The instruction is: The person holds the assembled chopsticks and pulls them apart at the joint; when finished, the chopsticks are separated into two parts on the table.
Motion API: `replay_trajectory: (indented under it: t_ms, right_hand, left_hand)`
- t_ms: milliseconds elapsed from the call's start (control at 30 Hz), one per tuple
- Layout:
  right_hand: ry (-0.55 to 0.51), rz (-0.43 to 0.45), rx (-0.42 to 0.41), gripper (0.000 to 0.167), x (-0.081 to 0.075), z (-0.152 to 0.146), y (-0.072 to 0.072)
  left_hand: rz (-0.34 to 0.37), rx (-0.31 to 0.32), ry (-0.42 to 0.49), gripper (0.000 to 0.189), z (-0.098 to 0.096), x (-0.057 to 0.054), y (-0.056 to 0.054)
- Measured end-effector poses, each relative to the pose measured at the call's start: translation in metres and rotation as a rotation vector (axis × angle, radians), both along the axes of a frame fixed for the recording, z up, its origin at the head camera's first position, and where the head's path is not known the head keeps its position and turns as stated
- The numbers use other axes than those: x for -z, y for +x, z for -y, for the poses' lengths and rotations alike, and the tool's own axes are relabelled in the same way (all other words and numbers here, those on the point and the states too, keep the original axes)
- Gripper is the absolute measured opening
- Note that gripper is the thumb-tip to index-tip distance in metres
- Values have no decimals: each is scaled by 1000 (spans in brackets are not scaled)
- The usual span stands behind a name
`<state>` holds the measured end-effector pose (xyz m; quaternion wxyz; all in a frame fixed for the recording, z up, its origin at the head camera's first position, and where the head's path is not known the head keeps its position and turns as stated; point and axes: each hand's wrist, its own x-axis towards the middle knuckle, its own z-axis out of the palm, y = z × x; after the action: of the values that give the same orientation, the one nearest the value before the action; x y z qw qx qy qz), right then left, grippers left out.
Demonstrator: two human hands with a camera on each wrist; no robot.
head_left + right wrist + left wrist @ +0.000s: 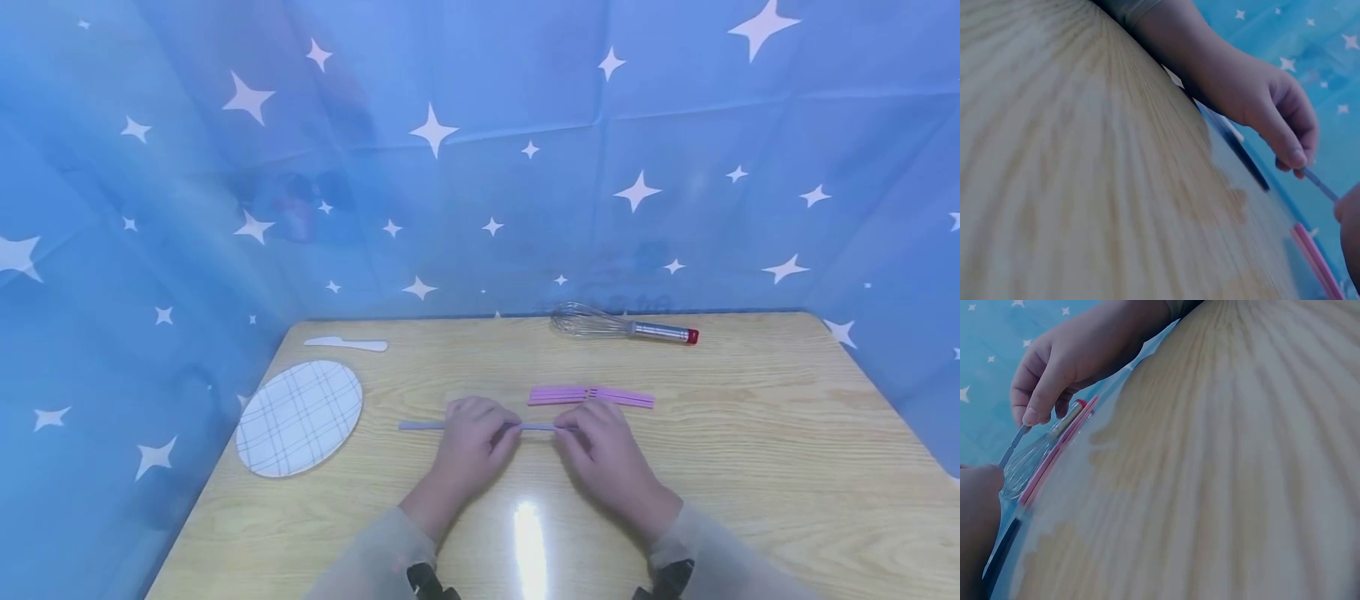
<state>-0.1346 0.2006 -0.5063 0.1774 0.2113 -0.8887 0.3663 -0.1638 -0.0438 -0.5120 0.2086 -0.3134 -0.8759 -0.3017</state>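
Note:
Both hands pinch one thin blue-grey strip (537,427), with a short stretch of it showing between them. My left hand (476,442) grips it between thumb and fingers. From the other side, my right hand (598,454) pinches it the same way. In the right wrist view the strip (1321,183) is raised over the table. A darker long strip (1247,161) lies on the tabletop by the left hand, and its bluish end (420,425) sticks out left of that hand. Just beyond the right hand lies a bundle of pink sticks (555,396), gathered at its middle.
A whisk (600,327) with a red-tipped handle lies at the table's back edge. At the left are a white checked plate (300,417) and a white knife (348,343). A blue starred curtain (480,183) hangs behind the wooden table (765,433).

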Motion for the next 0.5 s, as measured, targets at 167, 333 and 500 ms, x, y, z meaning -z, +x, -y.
replay_trajectory:
  t_ms: [167, 333, 500]
  right_hand:
    - [-4, -3, 28, 16, 0, -17, 3]
    - [-6, -4, 63, 17, 1, -34, 7]
    - [-6, -42, 85, 19, 0, -49, 9]
  left_hand:
    - [30, 3, -32, 8, -17, -2, -1]
    - [32, 5, -74, 10, -36, -4, -2]
    - [-12, 15, -77, 10, -52, -4, -3]
